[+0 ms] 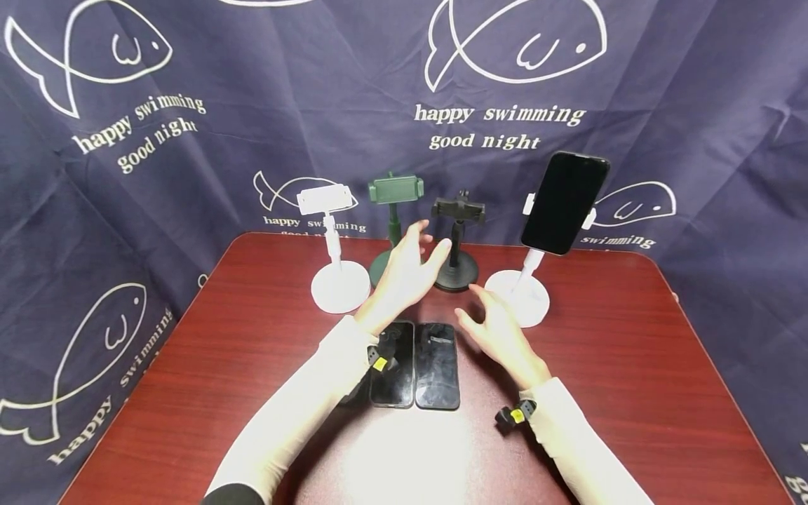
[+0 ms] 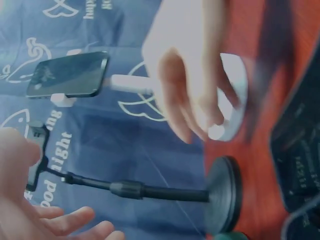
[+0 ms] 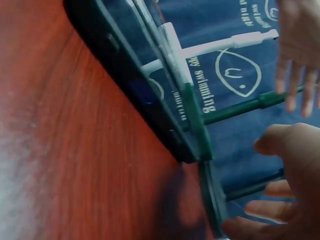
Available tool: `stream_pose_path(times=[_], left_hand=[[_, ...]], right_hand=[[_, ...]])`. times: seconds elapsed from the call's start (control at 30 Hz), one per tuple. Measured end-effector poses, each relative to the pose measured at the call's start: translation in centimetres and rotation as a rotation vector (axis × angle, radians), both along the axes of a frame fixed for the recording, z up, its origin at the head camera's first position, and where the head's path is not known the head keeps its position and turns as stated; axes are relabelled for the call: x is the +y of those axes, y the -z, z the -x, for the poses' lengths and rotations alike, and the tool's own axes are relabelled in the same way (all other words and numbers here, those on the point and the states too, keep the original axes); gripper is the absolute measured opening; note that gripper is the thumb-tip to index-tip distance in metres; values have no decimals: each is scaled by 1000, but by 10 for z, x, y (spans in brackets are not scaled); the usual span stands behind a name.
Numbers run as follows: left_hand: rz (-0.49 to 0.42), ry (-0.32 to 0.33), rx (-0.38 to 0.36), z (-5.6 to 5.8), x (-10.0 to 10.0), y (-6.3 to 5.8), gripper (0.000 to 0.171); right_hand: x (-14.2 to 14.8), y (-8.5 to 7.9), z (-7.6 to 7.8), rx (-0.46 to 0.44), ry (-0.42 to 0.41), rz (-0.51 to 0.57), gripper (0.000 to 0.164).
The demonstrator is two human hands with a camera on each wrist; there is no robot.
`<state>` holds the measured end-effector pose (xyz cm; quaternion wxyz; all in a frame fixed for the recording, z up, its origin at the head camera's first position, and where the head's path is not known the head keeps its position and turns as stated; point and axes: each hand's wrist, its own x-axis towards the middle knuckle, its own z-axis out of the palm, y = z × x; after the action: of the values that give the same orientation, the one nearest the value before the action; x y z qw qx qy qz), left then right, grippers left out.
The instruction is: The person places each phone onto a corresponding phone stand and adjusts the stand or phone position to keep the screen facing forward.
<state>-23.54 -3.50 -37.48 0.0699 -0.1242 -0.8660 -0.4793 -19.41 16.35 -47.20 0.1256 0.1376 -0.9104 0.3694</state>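
Note:
My left hand [image 1: 407,273] is held in the air in front of the green phone stand [image 1: 396,191] and beside the black phone stand [image 1: 459,210], fingers spread and holding nothing. In the left wrist view, its thumb overlaps the black stand's clamp [image 2: 37,155]; I cannot tell whether they touch. Lower and to the right, my right hand [image 1: 499,337] hovers over the table with loosely bent fingers, gripping nothing. It is nearest the base of the right white stand [image 1: 536,301], whose clamp carries a tilted black phone [image 1: 564,203]. Two phones [image 1: 394,379] [image 1: 437,368] lie side by side below the hands.
Another white phone stand [image 1: 341,287] stands at the left, its clamp holding no phone. A dark object [image 1: 352,394] shows partly beneath the left forearm. The red-brown table [image 1: 631,365] ends at a dark blue curtain [image 1: 353,91] with fish prints.

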Motion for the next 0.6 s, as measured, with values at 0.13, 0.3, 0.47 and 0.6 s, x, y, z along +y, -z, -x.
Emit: stream_pose_path(times=[0.13, 0.3, 0.47, 0.6], left_hand=[[-55, -2, 3, 5, 4, -9, 62], [-97, -10, 17, 13, 8, -15, 53], [-190, 18, -2, 21, 12, -15, 49], [-254, 39, 5, 25, 16, -13, 47]], right_hand=[[-8, 7, 18, -56, 59, 13, 61], [-18, 9, 36, -69, 97, -12, 55], [-25, 11, 48, 0, 98, -51, 40], [-29, 11, 56, 75, 93, -94, 31]])
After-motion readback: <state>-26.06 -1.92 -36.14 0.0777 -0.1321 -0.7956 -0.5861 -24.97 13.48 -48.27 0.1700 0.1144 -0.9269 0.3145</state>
